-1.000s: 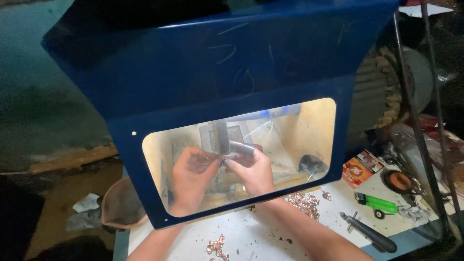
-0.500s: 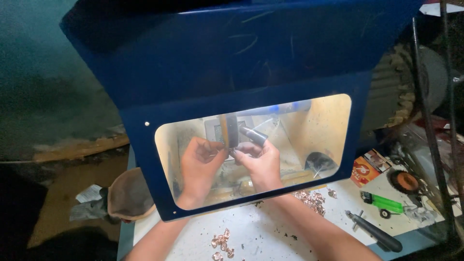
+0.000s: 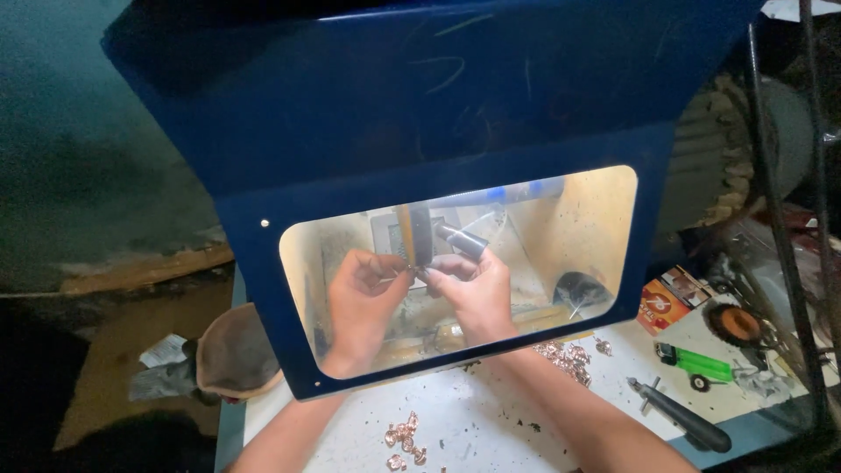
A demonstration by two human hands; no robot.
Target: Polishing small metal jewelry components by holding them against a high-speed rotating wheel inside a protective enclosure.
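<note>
On the white bench top (image 3: 491, 420) nearest the viewer lie small copper-coloured pieces (image 3: 405, 438) in a loose scatter, with a second heap (image 3: 568, 357) to the right, near the right forearm. Further right sit a dark-handled tool (image 3: 688, 422), a green lighter-shaped thing (image 3: 701, 363) and a small red box (image 3: 670, 300).

Both forearms pass under the lower edge of a blue guard hood (image 3: 420, 114) and show again through its clear window (image 3: 604, 219). Behind the pane the left hand (image 3: 363, 302) and the right hand (image 3: 473, 293) meet in front of a narrow upright wheel (image 3: 413, 235) — the fingertips of both are pinched shut on a tiny workpiece (image 3: 415, 271) held right at the wheel's lower edge. The piece is too small to make out its shape.

To do this step well, I judge the piece wants a firm two-handed pinch with light, even pressure, turned a little at a time so no one spot takes all the contact. Fingertips are best kept to the sides of the piece, clear of the wheel — the margin looks slim. Keeping the eyes behind the window seems sensible too.
</note>
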